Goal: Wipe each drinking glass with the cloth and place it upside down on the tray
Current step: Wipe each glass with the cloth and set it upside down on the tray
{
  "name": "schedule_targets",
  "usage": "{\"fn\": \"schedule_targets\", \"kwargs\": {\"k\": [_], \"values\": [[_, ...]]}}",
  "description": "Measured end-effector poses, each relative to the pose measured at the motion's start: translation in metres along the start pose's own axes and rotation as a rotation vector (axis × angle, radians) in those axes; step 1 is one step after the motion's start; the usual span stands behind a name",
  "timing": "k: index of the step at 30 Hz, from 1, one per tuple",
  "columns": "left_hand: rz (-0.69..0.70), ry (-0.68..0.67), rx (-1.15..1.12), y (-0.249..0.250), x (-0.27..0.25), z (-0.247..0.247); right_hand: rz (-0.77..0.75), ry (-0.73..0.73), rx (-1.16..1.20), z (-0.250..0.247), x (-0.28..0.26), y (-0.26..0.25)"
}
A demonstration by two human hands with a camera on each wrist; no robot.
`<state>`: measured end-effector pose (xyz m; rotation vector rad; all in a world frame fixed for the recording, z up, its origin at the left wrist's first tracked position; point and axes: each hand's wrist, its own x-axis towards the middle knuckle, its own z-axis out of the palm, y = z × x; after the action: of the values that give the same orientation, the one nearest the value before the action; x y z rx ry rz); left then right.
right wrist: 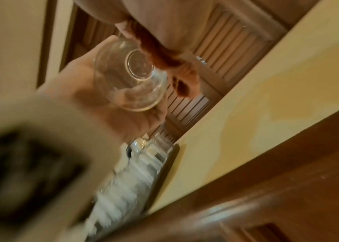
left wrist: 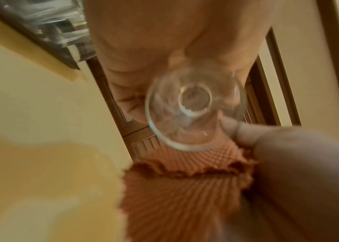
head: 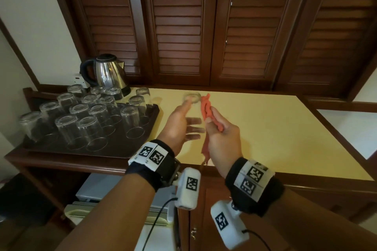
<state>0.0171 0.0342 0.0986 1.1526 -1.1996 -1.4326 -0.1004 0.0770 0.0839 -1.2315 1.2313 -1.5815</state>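
Clear drinking glass point(head: 191, 115), one item, was gripped in the left hand point(head: 177, 126) just right of the dark tray point(head: 30, 144), held above the yellow countertop point(head: 265, 128), thumb along one side and fingers curled round the other, seen through the wall. Orange waffle-weave cloth point(head: 207, 110) was pinched in the curled fingers of the right hand point(head: 223, 138), touching the glass on its far side from the tray, one end hanging down. Upside-down glasses point(head: 89, 128) stood in rows on the tray, with a steel kettle point(head: 108, 73) behind the tray.
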Motion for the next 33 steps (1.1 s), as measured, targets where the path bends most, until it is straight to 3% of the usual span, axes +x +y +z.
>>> {"fn": "schedule_targets", "kwargs": {"k": [3,6,8,10,12,14,16,18,21,25,27,29,31,33], "values": [[0.001,-0.066,0.059,-0.004,-0.002,0.000,0.065,0.100,0.083,-0.002,0.011,-0.004],[0.025,0.043,-0.007,-0.003,0.001,-0.003,0.002,-0.014,-0.004,0.008,-0.004,-0.005],[-0.040,-0.026,-0.019,-0.002,-0.001,-0.004,0.017,-0.005,0.006,0.006,-0.003,-0.003],[-0.014,-0.075,0.033,-0.003,-0.003,-0.002,0.049,0.057,0.064,0.002,0.006,-0.007],[0.055,-0.001,0.023,-0.004,-0.001,-0.004,0.027,0.035,0.037,0.005,0.004,-0.008],[0.025,0.025,-0.009,-0.001,-0.001,-0.006,0.010,-0.020,-0.007,0.009,-0.004,-0.006],[-0.073,-0.082,-0.006,0.003,-0.005,-0.009,0.036,0.016,0.028,0.006,-0.001,-0.003],[-0.045,-0.118,0.044,0.002,-0.005,-0.009,0.052,0.081,0.058,0.003,0.006,-0.002],[0.038,0.047,0.028,0.003,0.001,-0.010,0.011,0.005,-0.018,0.013,-0.009,-0.001],[-0.048,-0.091,0.034,-0.003,-0.004,-0.007,0.056,0.081,0.021,0.008,-0.002,-0.003],[0.042,0.002,0.022,-0.006,-0.004,-0.007,0.050,0.087,0.038,0.008,-0.001,-0.007],[0.064,0.085,-0.036,-0.006,-0.001,-0.008,-0.001,-0.015,-0.033,0.013,-0.011,-0.006],[-0.004,0.023,-0.076,-0.004,-0.005,-0.008,0.000,-0.021,-0.024,0.013,-0.009,-0.004],[-0.005,-0.054,-0.021,-0.005,-0.008,-0.008,0.043,0.067,0.047,0.006,0.002,-0.006]]}}
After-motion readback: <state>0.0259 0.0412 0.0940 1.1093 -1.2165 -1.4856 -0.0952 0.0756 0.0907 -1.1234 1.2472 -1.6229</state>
